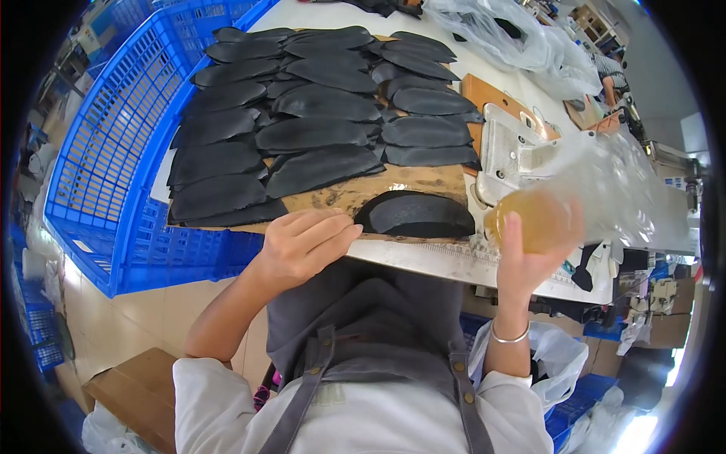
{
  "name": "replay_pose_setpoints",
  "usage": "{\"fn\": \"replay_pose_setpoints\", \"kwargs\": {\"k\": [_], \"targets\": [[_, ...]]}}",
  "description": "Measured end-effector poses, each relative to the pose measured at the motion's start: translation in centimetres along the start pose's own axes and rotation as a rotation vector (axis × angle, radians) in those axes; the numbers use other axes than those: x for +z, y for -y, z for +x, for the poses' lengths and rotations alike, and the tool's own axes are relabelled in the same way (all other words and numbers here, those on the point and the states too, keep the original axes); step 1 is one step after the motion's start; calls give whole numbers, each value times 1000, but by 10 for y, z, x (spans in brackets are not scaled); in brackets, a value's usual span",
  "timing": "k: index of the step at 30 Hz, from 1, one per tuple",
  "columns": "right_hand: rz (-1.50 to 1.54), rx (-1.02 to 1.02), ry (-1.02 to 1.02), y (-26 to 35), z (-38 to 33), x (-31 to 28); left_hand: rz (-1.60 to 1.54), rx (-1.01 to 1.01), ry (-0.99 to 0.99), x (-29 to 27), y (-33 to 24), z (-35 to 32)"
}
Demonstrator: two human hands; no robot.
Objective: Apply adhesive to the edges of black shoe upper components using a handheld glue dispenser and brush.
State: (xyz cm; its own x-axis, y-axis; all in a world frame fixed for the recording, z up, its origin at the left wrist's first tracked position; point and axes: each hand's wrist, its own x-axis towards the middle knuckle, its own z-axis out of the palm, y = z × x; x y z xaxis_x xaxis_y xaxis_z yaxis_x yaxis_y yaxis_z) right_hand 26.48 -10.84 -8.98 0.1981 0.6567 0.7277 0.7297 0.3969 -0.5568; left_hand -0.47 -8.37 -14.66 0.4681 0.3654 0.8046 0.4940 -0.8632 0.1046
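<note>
My right hand (529,261) grips a clear plastic bottle (582,193) tilted on its side, with amber liquid pooled at the end near my palm. My left hand (306,242) rests flat, fingers together, on the front edge of a brown board (363,193) at the table's near edge. Just right of those fingers lies one black curved piece (416,214) on the board. Several more black leaf-shaped pieces (318,113) are spread in overlapping rows across the board behind it.
A large blue plastic crate (121,151) stands left of the table. A metal sewing machine plate (503,151) and a ruler strip (446,261) lie by the bottle. Clear plastic bags (514,34) sit at the far right. A wooden stool (140,390) is at lower left.
</note>
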Motion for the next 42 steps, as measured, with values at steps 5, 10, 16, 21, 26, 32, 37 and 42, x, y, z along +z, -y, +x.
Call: {"fn": "replay_pose_setpoints", "kwargs": {"k": [5, 10, 16, 21, 26, 32, 37, 42], "targets": [[436, -9, 60, 39, -12, 31, -11, -24, 10, 1, -2, 0], [216, -239, 394, 49, -21, 66, 176, 45, -23, 2, 4, -21], [-294, -308, 364, 16, -4, 0, 6, -47, 44, -2, -5, 3], [-98, 22, -60, -50, -8, -30, -78, -154, 147, -11, -11, 26], [611, 417, -270, -57, -10, -26, -195, -215, 230, -1, -23, 67], [815, 645, -231, -61, -11, -30, -251, -213, 462, 37, -35, 116], [854, 640, -218, -60, -10, -31, -173, -255, 780, 44, -33, 130], [918, 640, -199, -58, -8, -32, -215, -245, 755, 46, -28, 129]]}}
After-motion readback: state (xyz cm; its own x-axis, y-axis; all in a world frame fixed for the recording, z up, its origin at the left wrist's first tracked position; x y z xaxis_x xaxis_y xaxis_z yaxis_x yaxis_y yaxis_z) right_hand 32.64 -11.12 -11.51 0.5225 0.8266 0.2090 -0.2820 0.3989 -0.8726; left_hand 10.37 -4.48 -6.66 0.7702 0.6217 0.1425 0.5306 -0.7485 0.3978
